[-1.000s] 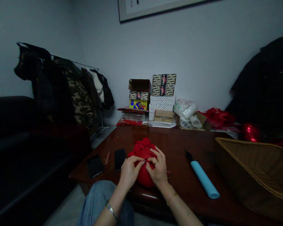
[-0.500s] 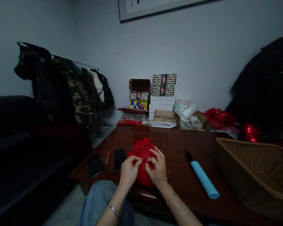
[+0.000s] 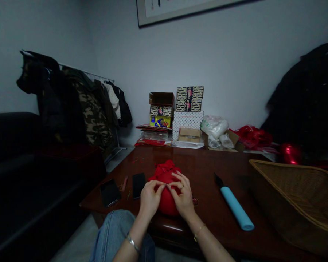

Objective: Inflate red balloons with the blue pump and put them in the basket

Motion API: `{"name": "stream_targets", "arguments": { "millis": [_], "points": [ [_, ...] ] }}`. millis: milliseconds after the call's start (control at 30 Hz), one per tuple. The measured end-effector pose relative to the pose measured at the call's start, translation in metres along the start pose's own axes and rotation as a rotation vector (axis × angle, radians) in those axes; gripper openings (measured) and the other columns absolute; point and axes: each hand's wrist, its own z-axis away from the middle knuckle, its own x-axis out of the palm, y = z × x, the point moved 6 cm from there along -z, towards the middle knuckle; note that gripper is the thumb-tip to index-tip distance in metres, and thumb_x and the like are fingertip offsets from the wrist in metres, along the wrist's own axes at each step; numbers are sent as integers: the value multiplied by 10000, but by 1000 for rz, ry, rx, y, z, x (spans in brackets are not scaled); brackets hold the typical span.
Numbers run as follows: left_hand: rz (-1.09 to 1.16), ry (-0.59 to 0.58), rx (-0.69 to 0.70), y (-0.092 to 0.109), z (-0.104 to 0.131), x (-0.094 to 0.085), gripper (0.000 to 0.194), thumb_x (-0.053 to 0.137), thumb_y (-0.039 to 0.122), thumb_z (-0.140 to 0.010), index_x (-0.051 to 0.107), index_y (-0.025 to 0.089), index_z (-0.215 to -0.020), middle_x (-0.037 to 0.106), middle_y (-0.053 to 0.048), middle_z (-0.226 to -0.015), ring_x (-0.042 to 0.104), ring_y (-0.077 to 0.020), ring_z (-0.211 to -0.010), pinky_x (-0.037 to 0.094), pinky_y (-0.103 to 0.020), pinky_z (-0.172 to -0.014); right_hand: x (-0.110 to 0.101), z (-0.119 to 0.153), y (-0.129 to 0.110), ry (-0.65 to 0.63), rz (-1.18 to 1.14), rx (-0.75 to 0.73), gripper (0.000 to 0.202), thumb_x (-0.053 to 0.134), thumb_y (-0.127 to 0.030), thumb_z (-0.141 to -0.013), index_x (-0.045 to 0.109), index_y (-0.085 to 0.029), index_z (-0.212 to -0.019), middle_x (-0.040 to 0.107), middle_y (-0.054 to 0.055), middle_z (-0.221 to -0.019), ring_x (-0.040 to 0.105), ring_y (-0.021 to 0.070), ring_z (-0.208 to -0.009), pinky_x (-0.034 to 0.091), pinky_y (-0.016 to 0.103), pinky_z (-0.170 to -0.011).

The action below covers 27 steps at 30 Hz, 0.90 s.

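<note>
A rounded red cloth bundle [image 3: 168,203] rests near the front edge of the dark wooden table [image 3: 207,171], with loose gathered fabric at its far end. My left hand [image 3: 151,196] is at its left side, thumb and forefinger pinched together over the top of the bundle. From the right, my right hand [image 3: 182,191] meets it with thumb and forefinger also closed, its other fingers raised above the red cloth. The two pairs of fingertips nearly touch. What lies between them is too small to make out.
Two dark phones [image 3: 110,193] [image 3: 139,185] lie at the left. To the right are a light blue roll [image 3: 237,209] with a black tip and a large wicker basket [image 3: 295,203]. Stacked boxes [image 3: 188,122] and plastic bags [image 3: 214,125] stand at the back.
My right thumb has moved up to beside my left fingertips, and its forefinger has closed toward it. The bundle has barely moved.
</note>
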Motion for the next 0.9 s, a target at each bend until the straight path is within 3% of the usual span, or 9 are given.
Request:
{"name": "stream_targets", "arguments": {
  "millis": [100, 200, 267, 367, 567, 733, 900],
  "points": [
    [15, -66, 215, 17, 6, 5, 326, 512, 219, -802, 598, 209, -1117, 587, -87, -1197, 494, -219, -1151, 381, -416, -976, -1, -1, 6, 30, 0, 28, 83, 571, -225, -797, 644, -253, -825, 580, 53, -1128, 438, 217, -1155, 371, 461, -951],
    [23, -218, 322, 21, 13, 23, 538, 509, 168, -783, 430, 209, -1314, 418, -99, -1382, 333, -227, -1295, 295, -466, -1049, -2, -2, 9, 51, 2, 51, 86, 587, -259, -792, 663, -261, -832, 579, 58, -1122, 457, 219, -1127, 387, 459, -934],
    [0, -233, 317, 18, 14, 34, 547, 482, 155, -790, 408, 209, -1330, 407, -94, -1391, 313, -226, -1307, 266, -500, -1058, -3, -2, 10, 60, 3, 62, 92, 595, -276, -788, 674, -267, -833, 574, 60, -1131, 456, 221, -1125, 388, 463, -933],
    [-35, -147, 295, 13, 12, 45, 482, 440, 134, -809, 470, 213, -1284, 478, -87, -1337, 366, -212, -1278, 277, -510, -1052, -4, -2, 7, 60, 0, 67, 91, 606, -284, -781, 685, -283, -827, 568, 52, -1150, 446, 220, -1137, 383, 463, -943],
    [-48, -23, 267, 14, 7, 51, 405, 429, 107, -806, 592, 235, -1154, 582, -63, -1225, 467, -208, -1202, 316, -505, -1035, -11, -1, 7, 13, -51, 79, 113, 585, -286, -794, 684, -288, -849, 578, 45, -1163, 446, 228, -1163, 371, 470, -964],
    [77, -42, 239, 22, 8, 47, 368, 408, 203, -870, 561, 244, -1202, 543, -58, -1271, 402, -194, -1256, 269, -487, -1062, -22, 1, 14, -14, -48, 85, 237, 462, -227, -849, 617, -247, -1028, 559, 72, -1196, 468, 210, -1153, 384, 450, -964],
    [306, -105, 93, 20, 3, 49, 390, 381, 283, -895, 489, 270, -1270, 459, -41, -1347, 319, -179, -1301, 169, -473, -1096, -18, 1, 9, -67, 9, 39, 300, 598, -210, -733, 612, -246, -1031, 538, 75, -1226, 436, 244, -1185, 382, 468, -968]
  ]
}}
